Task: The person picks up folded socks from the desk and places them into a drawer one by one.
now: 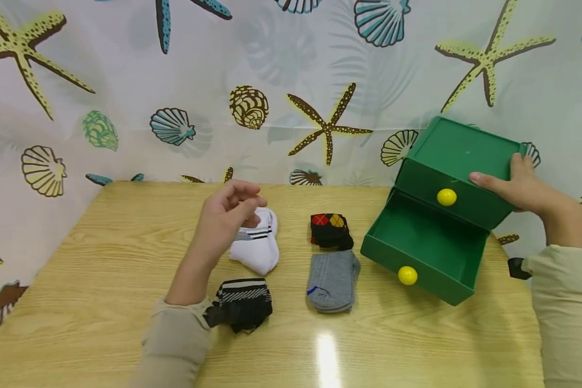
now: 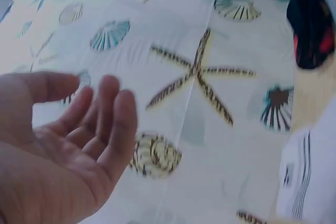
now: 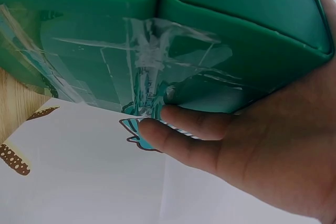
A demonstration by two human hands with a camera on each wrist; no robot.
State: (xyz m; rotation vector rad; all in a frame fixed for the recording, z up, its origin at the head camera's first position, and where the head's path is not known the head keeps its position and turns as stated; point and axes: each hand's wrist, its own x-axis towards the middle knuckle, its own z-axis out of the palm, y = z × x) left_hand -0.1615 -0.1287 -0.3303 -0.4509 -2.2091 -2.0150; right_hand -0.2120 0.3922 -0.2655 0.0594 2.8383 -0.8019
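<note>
Two yellow-knobbed drawers (image 1: 429,253) in a green box (image 1: 458,156), lower one open.

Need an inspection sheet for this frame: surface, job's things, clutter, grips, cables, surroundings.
Surface: wooden table, glare patch near the front edge.
Job's things: green drawer box, lower drawer pulled out and looking empty, yellow knobs; white socks, striped black socks, grey socks, argyle socks, all folded and lying apart.
Clutter: nothing seen.
Grips: left hand hovers above the white socks, fingers loose, holding nothing; right hand grips the box's right side.
Cables: nothing seen.
Surroundings: seashell-and-starfish curtain behind the table.
</note>
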